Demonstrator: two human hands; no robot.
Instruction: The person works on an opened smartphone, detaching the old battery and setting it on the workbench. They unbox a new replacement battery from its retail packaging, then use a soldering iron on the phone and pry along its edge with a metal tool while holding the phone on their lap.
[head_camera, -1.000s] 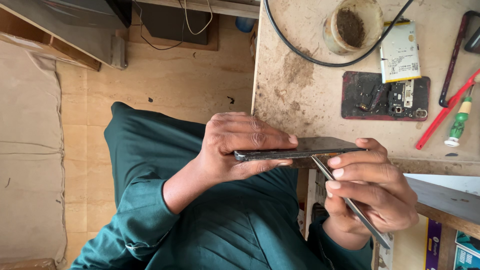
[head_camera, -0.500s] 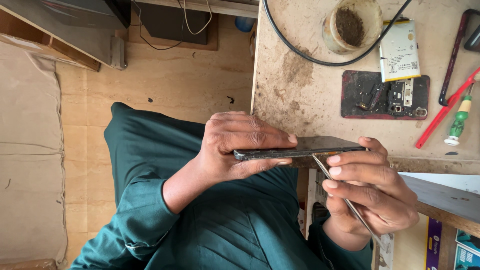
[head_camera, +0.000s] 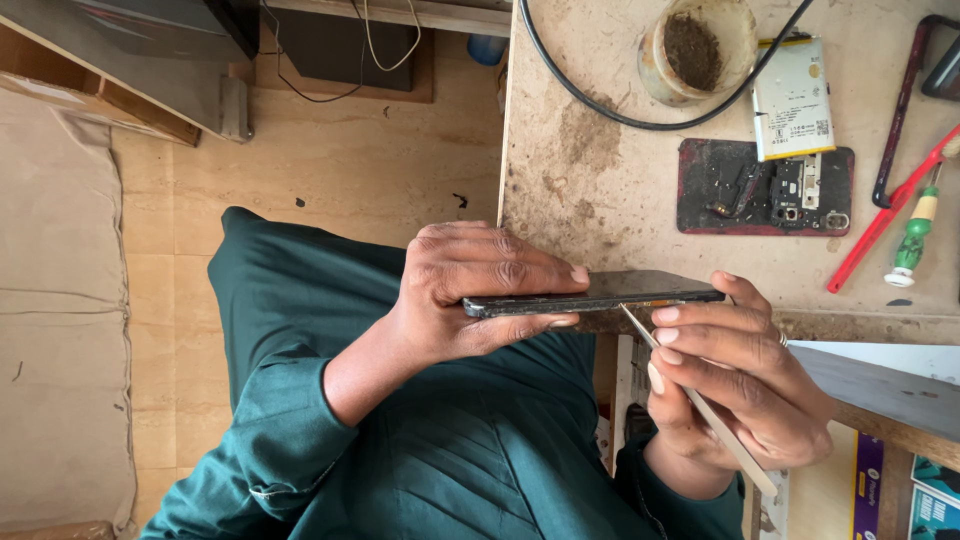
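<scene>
While the worn, stained bench fills the upper right of the view, with tan floor tiles to its left, the person's green-sleeved arms reach toward its near edge. A dark phone sits right at that edge, turned on its thin side so only the narrow rim faces the camera; its long axis runs left to right, parallel to the edge of the bench, one end in the left palm and the other pointing toward the right side of the view.

The left hand is clamped on the phone — fingers curled over the top, thumb pressed beneath. The right hand is closed around a thin flat metal pry tool, fingertips also touching the underside of the phone's right end. The tool slants from lower right up to the left, its tip meeting the phone's lower seam just left of the right fingertips.

Further back on the bench lie an opened phone body in a red frame, a pale battery overlapping its top edge, a dirty round cup crossed by a black cable, and — near the right border — a red stick and a small green-handled screwdriver.
</scene>
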